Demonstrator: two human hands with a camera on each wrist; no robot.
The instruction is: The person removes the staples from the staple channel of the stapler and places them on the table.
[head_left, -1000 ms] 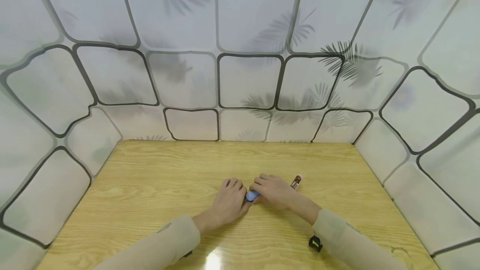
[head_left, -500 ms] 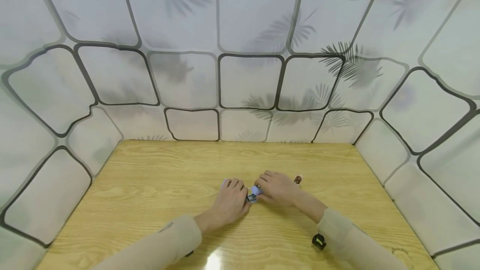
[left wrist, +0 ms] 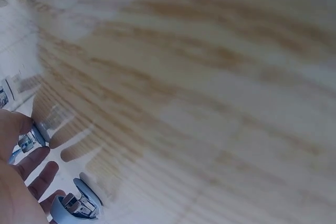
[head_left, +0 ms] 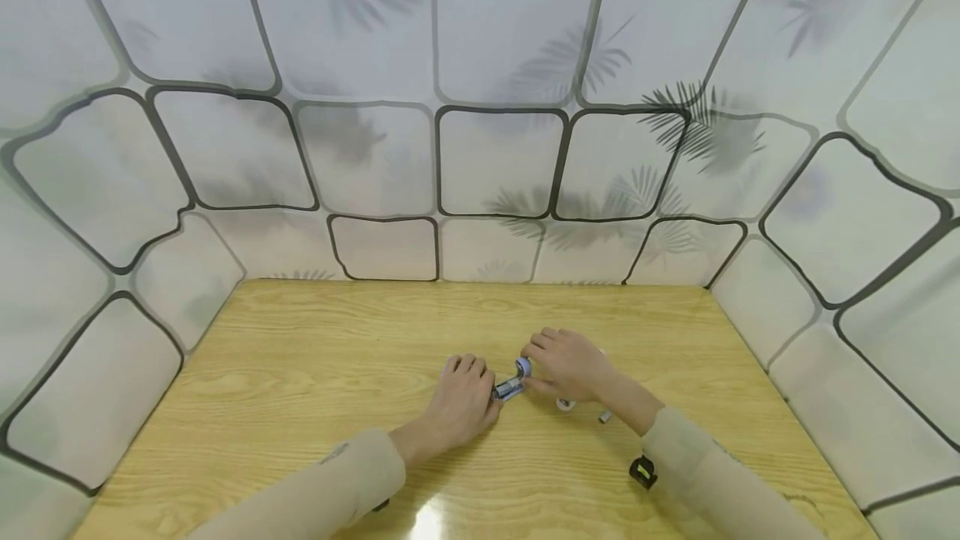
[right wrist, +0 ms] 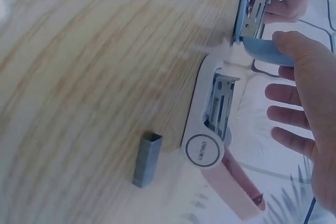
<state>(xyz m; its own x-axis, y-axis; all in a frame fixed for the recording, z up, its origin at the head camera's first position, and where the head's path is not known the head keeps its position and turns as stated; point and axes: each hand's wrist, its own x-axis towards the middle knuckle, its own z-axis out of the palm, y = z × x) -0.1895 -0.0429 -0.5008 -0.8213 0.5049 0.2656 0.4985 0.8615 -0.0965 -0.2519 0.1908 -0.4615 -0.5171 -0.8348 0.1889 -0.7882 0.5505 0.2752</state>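
A small blue stapler [head_left: 508, 388] is held between both hands, its cover swung up and its metal inside showing. My left hand [head_left: 461, 398] grips the base with thumb and index finger. The right hand [head_left: 572, 365] pinches the raised blue cover [right wrist: 265, 51] between thumb and index finger, the other fingers hanging free in the right wrist view. Beside the little finger in the left wrist view is another pale blue piece [left wrist: 79, 205] with metal parts, parted like an opened stapler. The left palm hides part of the held base.
Just below the right hand lies an opened white-and-pink stapler [right wrist: 202, 148], its metal tray exposed. A short strip of staples [right wrist: 148, 160] rests near it on the wood-grain table [head_left: 337, 332]. Patterned cloth walls [head_left: 491, 165] enclose the back and sides.
My right hand has drawn right and slightly away, lifting the stapler's cover off its base and exposing the metal inside. The white stapler and staple strip have come into view. The left hand stays put.
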